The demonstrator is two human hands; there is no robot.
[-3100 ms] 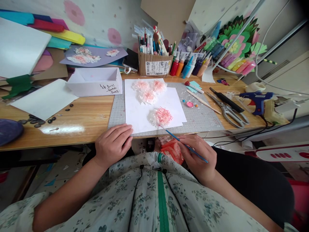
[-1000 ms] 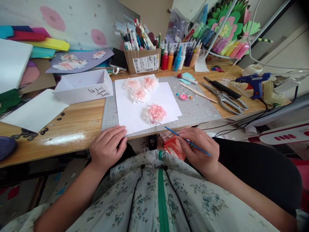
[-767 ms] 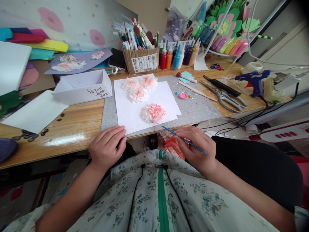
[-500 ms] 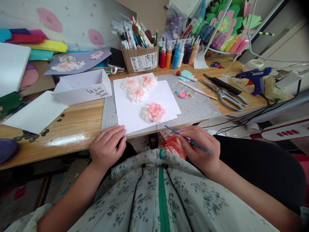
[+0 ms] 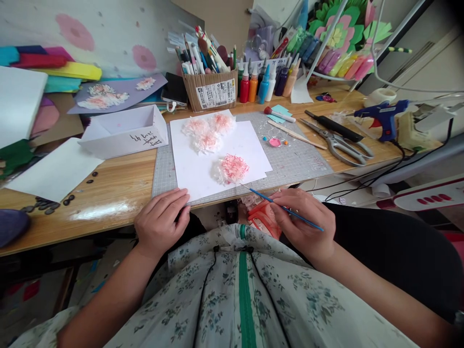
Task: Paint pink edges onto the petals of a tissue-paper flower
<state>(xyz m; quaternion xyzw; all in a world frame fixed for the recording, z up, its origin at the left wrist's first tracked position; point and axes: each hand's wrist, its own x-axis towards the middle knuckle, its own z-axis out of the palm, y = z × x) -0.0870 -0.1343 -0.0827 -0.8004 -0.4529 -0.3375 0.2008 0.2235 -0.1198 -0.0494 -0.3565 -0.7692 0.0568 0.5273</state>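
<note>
My right hand [image 5: 306, 220] holds a thin blue paintbrush [image 5: 261, 195] in a pen-like grip, its fine tip pointing at the lower edge of a ruffled paper flower [image 5: 234, 169]. That flower has pink-red painted tips over white petals. It lies near the front of the white paper sheets [image 5: 192, 179]. Behind it, three paler pink-and-white flowers [image 5: 207, 140] sit in a cluster on the same paper. My left hand [image 5: 163, 217] rests flat with its fingertips on the paper's front left corner, gripping nothing.
A grey cutting mat [image 5: 304, 159] lies under the paper. To the right are a pink paint dish [image 5: 274, 142], scissors [image 5: 340, 145] and a blue glue gun [image 5: 386, 118]. Paint bottles [image 5: 253, 84] and a brush-filled cardboard box [image 5: 212, 89] stand behind. A white box [image 5: 126, 133] sits left.
My right hand and the paintbrush have shifted slightly right, so the tip has drawn a little away from the flower's lower edge. My left hand stays on the paper's corner.
</note>
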